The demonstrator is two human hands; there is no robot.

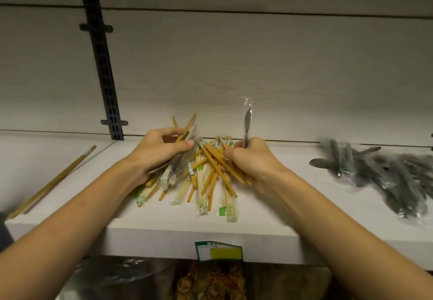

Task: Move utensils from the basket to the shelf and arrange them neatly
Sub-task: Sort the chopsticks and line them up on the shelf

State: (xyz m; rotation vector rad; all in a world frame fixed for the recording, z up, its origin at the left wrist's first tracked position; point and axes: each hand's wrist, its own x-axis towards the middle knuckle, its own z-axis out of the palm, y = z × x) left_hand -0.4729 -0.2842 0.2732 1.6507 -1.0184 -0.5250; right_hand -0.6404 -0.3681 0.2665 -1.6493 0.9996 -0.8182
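Both hands are over the chopstick pile [206, 173] on the white shelf [164, 229]. Left hand [161, 152] — I see its fingers curled round a mixed bunch, yellow chopsticks [187, 126] and a plastic-wrapped metal piece, their tips pointing up toward the back wall. Right hand [253, 159] grips a wrapped butter knife [247, 124], blade upright, clear sleeve sticking out above it; its lower fingers sit in the sticks. The pile lies loose and crossed at mid-shelf, some sticks bare, some in paper sleeves with green print. Well apart to the right — a blurred heap of wrapped grey cutlery [384, 173]. Far left, one long pair of chopsticks [51, 180] lies alone. A green price tag [219, 251] hangs on the shelf's front edge. No basket in my view.
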